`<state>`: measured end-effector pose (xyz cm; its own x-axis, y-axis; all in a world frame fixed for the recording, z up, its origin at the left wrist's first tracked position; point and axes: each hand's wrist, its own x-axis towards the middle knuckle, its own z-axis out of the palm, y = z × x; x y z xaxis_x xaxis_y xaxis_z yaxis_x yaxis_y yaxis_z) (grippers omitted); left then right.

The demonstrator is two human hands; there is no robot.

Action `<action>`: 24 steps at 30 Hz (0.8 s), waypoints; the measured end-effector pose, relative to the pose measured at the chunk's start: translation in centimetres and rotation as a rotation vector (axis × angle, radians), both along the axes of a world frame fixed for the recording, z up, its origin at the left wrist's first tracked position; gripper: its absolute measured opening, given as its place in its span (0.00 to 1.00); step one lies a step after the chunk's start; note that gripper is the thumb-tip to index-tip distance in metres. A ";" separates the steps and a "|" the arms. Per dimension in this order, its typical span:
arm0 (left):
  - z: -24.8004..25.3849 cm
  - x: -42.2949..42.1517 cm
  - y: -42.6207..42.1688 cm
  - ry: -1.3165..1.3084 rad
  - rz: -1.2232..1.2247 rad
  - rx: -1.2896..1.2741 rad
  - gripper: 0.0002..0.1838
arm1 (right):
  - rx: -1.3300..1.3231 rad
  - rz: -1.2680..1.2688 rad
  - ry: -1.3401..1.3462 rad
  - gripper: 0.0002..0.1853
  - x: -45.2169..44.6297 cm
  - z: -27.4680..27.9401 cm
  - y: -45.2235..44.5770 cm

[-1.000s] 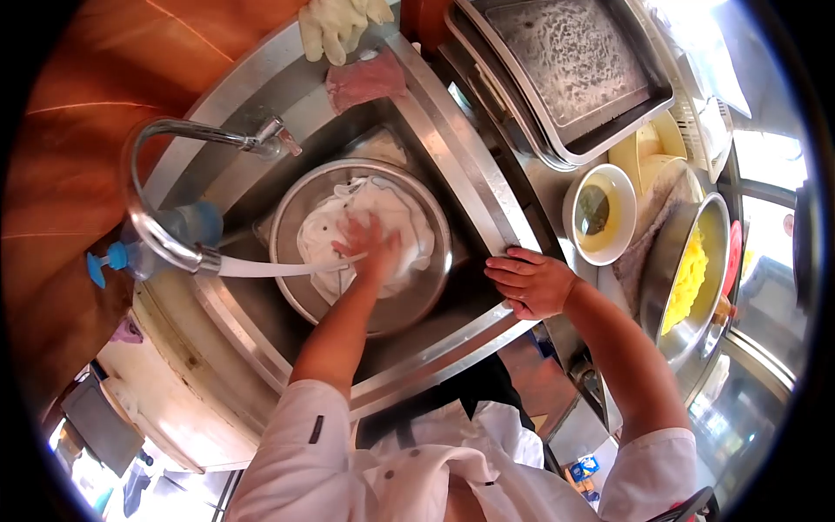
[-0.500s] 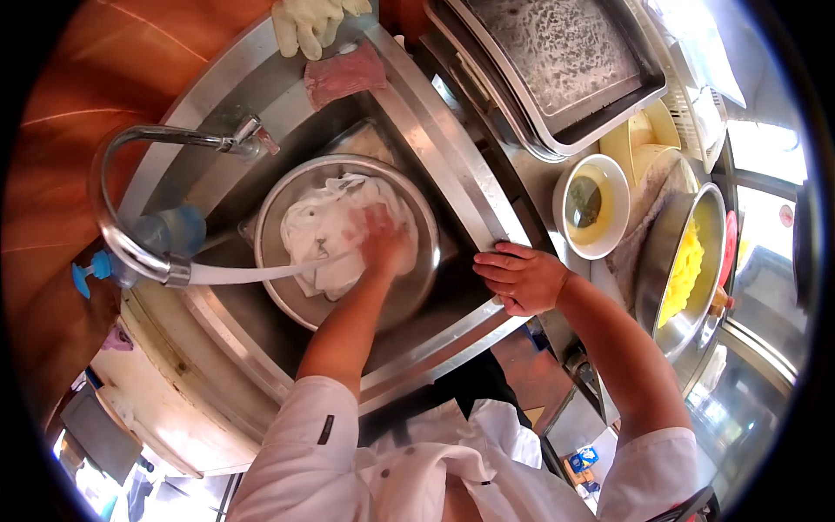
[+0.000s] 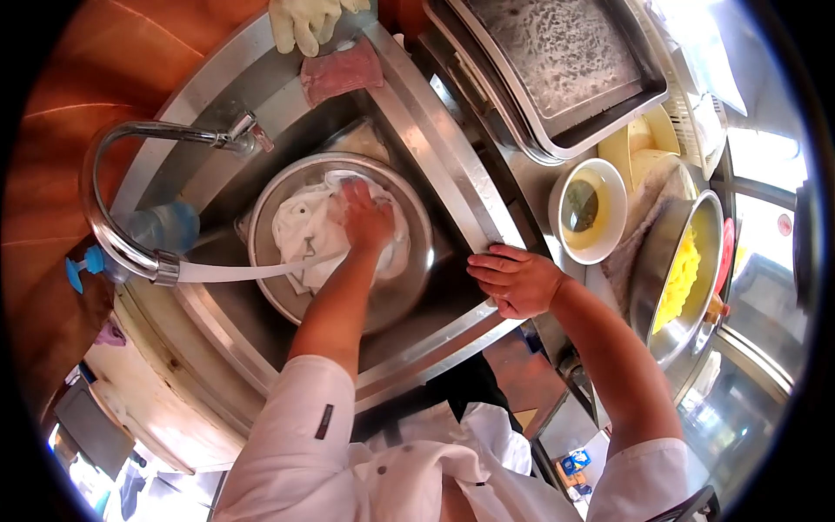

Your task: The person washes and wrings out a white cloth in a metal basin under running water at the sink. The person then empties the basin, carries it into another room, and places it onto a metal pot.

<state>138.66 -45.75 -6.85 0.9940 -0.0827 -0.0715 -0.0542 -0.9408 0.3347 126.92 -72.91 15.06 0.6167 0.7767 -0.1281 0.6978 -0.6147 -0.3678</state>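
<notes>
Steel sink (image 3: pixel 445 165) — white cloth (image 3: pixel 297 217) (crumpled) lies beneath the left hand (image 3: pixel 367 219).

No text, label, brand, number or sign can be read. A small dark tag (image 3: pixel 324 422) on the white sleeve (image 3: pixel 304 404), up the arm from the left hand (image 3: pixel 365 222), is too small to make out. The print on a blue pack (image 3: pixel 575 460), below and to the right of the right hand (image 3: pixel 517 283), is also too small to read, as is a round reddish mark (image 3: pixel 784 225) on the glass far to the right of the hands
</notes>
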 end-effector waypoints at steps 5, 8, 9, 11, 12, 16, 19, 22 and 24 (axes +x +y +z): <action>-3.6 -1.2 2.3 0.261 -0.161 0.092 0.44 | 0.028 -0.006 -0.046 0.17 -0.2 0.0 -0.1; 1.1 -1.9 4.4 0.250 -0.235 0.059 0.44 | 0.030 -0.005 -0.040 0.17 -0.2 0.0 -0.2; 1.2 -2.9 5.5 0.249 -0.234 0.060 0.44 | 0.032 -0.004 -0.041 0.17 -0.1 0.1 -0.2; 1.1 -5.0 7.5 0.106 -0.239 0.211 0.44 | 0.024 0.003 -0.037 0.17 -0.1 0.1 -0.1; 2.2 -5.0 7.5 0.116 -0.240 0.211 0.44 | 0.022 0.005 -0.031 0.18 -0.2 0.0 0.0; -0.3 -4.9 7.5 0.268 -0.285 0.215 0.43 | -0.017 0.008 0.000 0.18 0.0 0.5 0.3; -0.5 -3.6 8.3 0.288 -0.276 0.151 0.44 | -0.030 0.016 -0.033 0.18 -0.1 0.2 0.3; 2.8 -3.5 10.2 0.308 -0.322 0.203 0.47 | -0.019 0.009 -0.051 0.17 -0.2 0.4 0.4; 3.2 -3.4 12.4 0.193 -0.364 0.270 0.49 | -0.040 0.009 -0.013 0.17 -0.1 0.6 0.5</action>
